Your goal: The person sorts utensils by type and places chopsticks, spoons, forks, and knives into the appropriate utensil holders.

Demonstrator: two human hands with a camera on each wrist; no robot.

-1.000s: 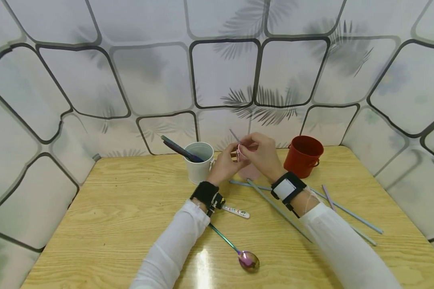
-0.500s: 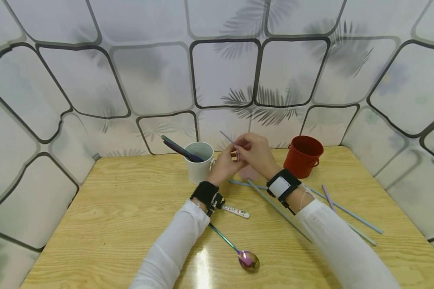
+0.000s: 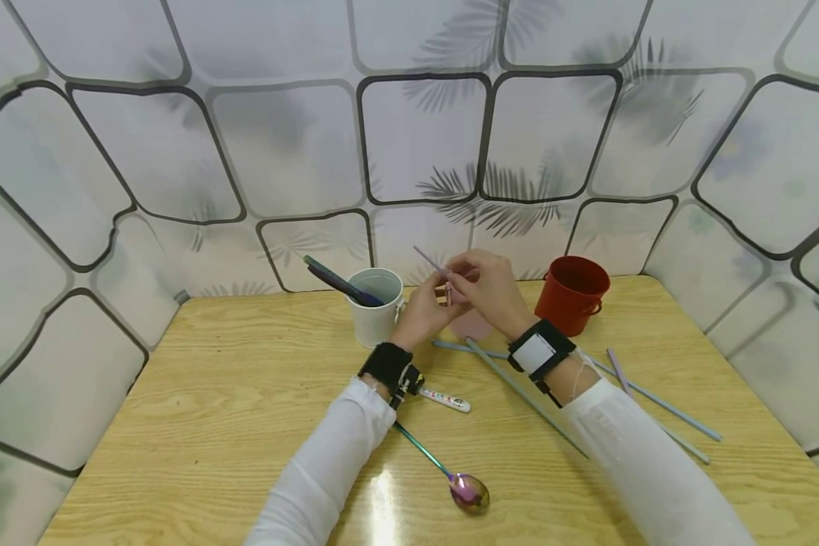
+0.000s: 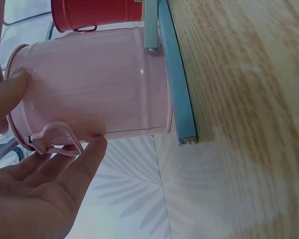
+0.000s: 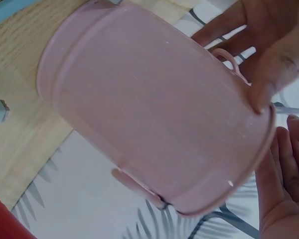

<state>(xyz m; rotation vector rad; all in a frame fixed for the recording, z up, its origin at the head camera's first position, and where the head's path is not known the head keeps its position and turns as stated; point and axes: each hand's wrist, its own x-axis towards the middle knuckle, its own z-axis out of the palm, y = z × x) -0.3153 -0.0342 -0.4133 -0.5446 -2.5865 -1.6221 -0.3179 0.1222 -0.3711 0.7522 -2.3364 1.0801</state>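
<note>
At the back of the table stands a small pink metal bucket point(image 4: 89, 84). My left hand point(image 3: 423, 311) holds it near the rim, thumb on its front and fingers behind by the side handle point(image 4: 57, 137), as the left wrist view shows. Over the bucket's mouth, my right hand point(image 3: 489, 292) pinches a thin purple strip point(image 3: 428, 258) that slants up to the left. The strip's lower end is hidden by the fingers. In the right wrist view, the right hand's curled fingers point(image 5: 284, 184) lie beside the rim.
A white bucket point(image 3: 371, 324) with dark long-handled items point(image 3: 337, 280) stands left, a red bucket point(image 3: 568, 303) right. Blue point(image 3: 676, 412), green point(image 3: 525, 396) and purple strips point(image 3: 619, 371) lie on the table. Nearer are a white marker point(image 3: 447, 400) and an iridescent spoon point(image 3: 469, 491).
The purple strip has tipped further to the left since one second ago. My right hand shifted slightly left, then back right. My left hand and the bucket stay in place.
</note>
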